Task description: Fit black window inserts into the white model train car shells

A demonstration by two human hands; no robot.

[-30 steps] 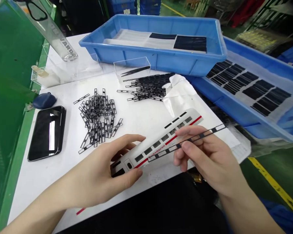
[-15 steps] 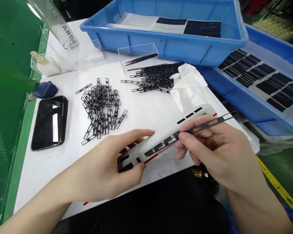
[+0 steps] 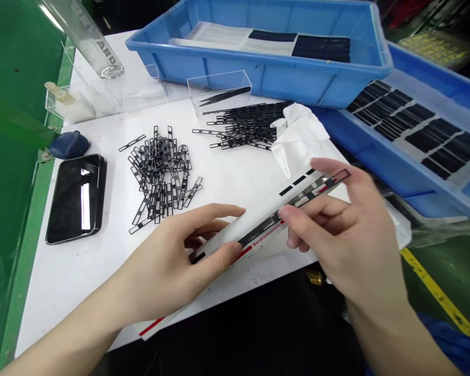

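My left hand (image 3: 172,261) is closed around the near-left part of a white model train car shell (image 3: 235,230), which has black windows, a red stripe and the lettering "Bordrestaurant". Its thumb presses on the left end of a thin black window-frame strip (image 3: 266,223) that lies along the shell's side. My right hand (image 3: 332,219) pinches this strip near its middle with thumb and fingers, while the index finger reaches past its far right end. That far end stands a little off the shell. Fingers hide part of the shell's underside.
Two piles of black frame strips, a left pile (image 3: 160,172) and a back pile (image 3: 250,125), lie behind the shell. Beside them are a white crumpled sheet (image 3: 300,136), tweezers (image 3: 225,96) and a black flat device (image 3: 76,198). Blue bins (image 3: 274,73) stand at the back and right.
The strip, which stuck out past the right hand, has come down along the shell's window band. My left thumb has moved onto its end, and my right index finger has stretched out along it.
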